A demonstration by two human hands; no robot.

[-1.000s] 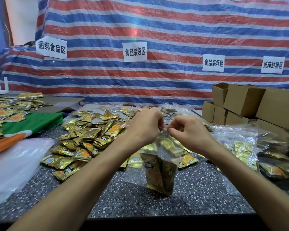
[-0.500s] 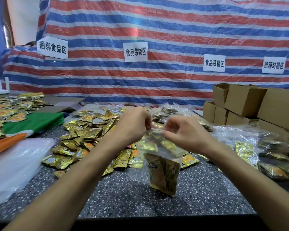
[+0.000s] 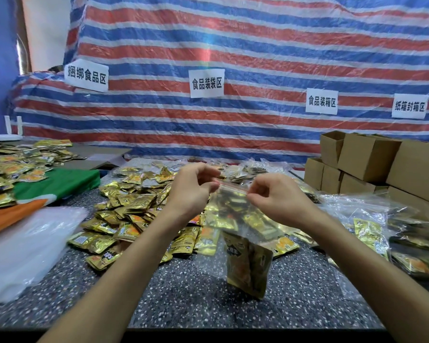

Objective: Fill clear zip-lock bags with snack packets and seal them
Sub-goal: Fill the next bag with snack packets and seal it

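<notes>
A clear zip-lock bag point(image 3: 233, 219) hangs in front of me above the speckled table point(image 3: 183, 298), with gold snack packets point(image 3: 248, 266) at its bottom. My left hand point(image 3: 193, 191) pinches the left end of the bag's red-lined zip strip. My right hand point(image 3: 278, 196) pinches the strip further right. The strip runs stretched between the two hands. A big heap of loose gold snack packets point(image 3: 124, 216) lies on the table behind and left of the bag.
Filled clear bags point(image 3: 386, 233) pile up at the right. Brown cardboard boxes point(image 3: 382, 164) are stacked at the far right. A stack of empty clear bags point(image 3: 22, 251) lies at the left, beside green and orange cloth point(image 3: 52, 186). A striped tarp point(image 3: 233, 70) hangs behind.
My hands have moved apart along the zip strip, the left one sliding leftward. The bag has shifted slightly to the right with its packets.
</notes>
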